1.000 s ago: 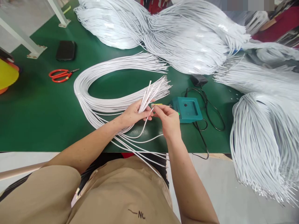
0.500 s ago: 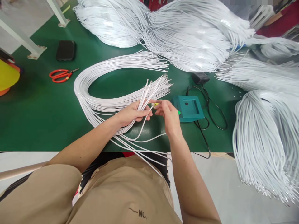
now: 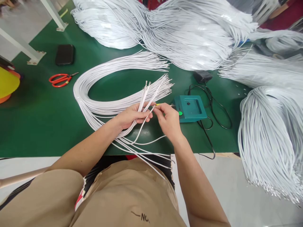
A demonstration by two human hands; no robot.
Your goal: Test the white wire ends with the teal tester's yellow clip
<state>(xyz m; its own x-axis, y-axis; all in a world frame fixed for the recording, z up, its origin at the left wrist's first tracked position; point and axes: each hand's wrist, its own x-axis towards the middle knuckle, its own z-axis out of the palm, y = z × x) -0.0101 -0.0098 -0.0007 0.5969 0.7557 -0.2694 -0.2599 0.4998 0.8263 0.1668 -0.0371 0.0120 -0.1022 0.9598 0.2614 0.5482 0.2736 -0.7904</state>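
Observation:
My left hand (image 3: 133, 116) is closed around several white cables (image 3: 145, 97), whose ends stick up past its fingers. One cable curves up from below to a stripped end between my two hands. My right hand (image 3: 168, 119) pinches at that end with thumb and forefinger; what exactly lies under the fingertips is partly hidden. A thin yellow wire (image 3: 158, 104) shows behind the right fingers, pointing towards the teal box (image 3: 193, 117) with a green button, close to my right hand. A large looped bundle of white cables (image 3: 81, 85) lies on the green table (image 3: 30, 126).
Big heaps of white cable (image 3: 189, 37) fill the back, and another bundle (image 3: 262, 135) hangs over the right edge. Red-handled cutters (image 3: 59, 80) and a black case (image 3: 65, 54) lie left. Black cords (image 3: 221, 116) run beside the box. A person's red sleeve (image 3: 281, 15) shows far right.
My right hand has shifted slightly left, its fingertips now at the cable end by my left fingers. The yellow wire now stretches rightwards behind them. The left hand keeps its hold.

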